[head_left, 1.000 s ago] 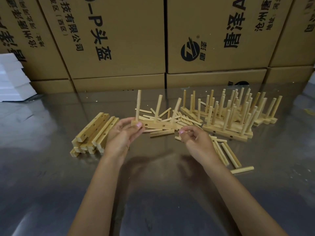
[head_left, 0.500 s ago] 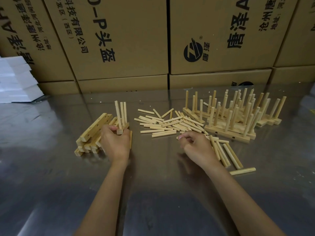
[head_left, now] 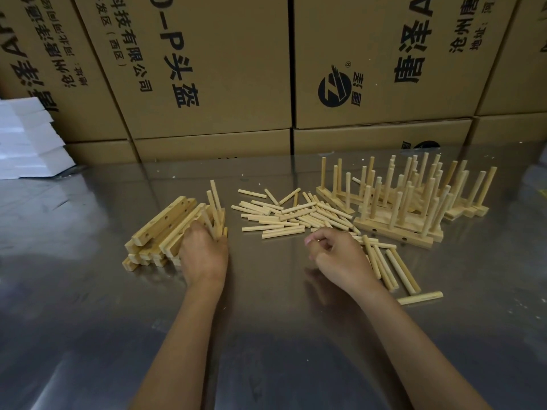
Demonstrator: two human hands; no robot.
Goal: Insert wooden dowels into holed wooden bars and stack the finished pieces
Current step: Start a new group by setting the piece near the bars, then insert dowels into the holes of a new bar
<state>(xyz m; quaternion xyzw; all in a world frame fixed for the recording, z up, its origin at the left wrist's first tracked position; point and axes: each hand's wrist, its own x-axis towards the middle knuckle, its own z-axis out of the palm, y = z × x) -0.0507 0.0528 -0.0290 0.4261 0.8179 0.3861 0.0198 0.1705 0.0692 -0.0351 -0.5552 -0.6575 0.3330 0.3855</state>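
Pale matt wooden dowels (head_left: pixel 284 216) lie on a glossy metal table (head_left: pixel 88 291).

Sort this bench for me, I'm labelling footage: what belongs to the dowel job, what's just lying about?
Job: holed bars; loose dowels; finished pieces; bar with dowels in left hand; right hand.
Lying about: cardboard boxes; white foam blocks.

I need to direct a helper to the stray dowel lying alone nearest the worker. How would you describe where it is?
Start at the cluster of finished bars with upright pegs on the right of the metal table. Come toward the worker, past the fan of dowels beside the right hand. The lone dowel lies crosswise, apart from them.
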